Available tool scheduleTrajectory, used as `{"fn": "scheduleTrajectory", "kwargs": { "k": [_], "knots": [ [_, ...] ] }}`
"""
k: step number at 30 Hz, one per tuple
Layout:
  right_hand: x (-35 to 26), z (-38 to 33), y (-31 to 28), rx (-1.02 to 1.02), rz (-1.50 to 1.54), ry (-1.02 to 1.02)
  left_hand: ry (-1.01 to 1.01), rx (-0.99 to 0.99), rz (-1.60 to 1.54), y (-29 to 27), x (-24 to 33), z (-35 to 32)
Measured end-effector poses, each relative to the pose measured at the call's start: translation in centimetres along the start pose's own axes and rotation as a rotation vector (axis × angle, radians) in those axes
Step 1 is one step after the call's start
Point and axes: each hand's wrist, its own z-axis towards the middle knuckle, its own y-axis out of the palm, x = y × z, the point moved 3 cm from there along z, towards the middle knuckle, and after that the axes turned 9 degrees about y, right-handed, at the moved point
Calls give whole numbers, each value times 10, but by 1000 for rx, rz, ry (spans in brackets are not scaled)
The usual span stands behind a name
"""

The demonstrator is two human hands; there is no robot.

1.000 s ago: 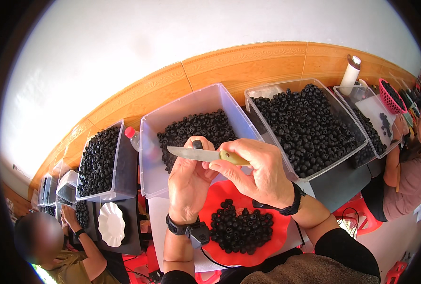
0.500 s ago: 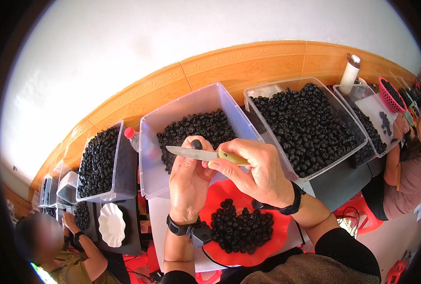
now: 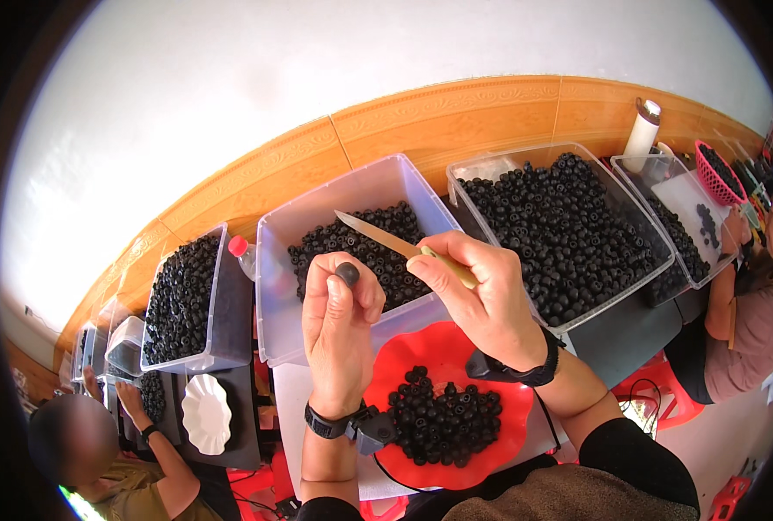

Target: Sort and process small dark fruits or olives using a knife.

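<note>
My left hand (image 3: 336, 334) pinches a small, rounded black piece (image 3: 347, 274) between thumb and fingers. In my right hand (image 3: 491, 300) is a small knife (image 3: 374, 233), its yellow-green handle gripped and its blade pointing up and left, apart from the black piece. Both hands are raised over the near edge of a clear plastic bin (image 3: 275, 326) holding loose black pieces (image 3: 378, 217), many with a hole. Below them a red scalloped dish (image 3: 512, 408) holds a heap of similar black pieces (image 3: 443, 425).
Another full bin (image 3: 560, 234) stands to the right, and a narrower one (image 3: 195, 304) to the left. Beside that are a red-capped bottle (image 3: 242, 252) and a white scalloped dish (image 3: 205, 415). Co-workers (image 3: 751, 321) sit at both sides. A white flask (image 3: 644, 130) stands at the back.
The knife has come away from the black piece and swung up and right with my right hand. My left hand has turned, still pinching the piece.
</note>
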Motion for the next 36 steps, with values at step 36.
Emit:
{"fn": "scheduleTrajectory", "kwargs": {
  "k": [36],
  "knots": [
    [2, -6, 8, -677, 720, 532, 149, -214, 690, 5, 38, -3]
  ]
}}
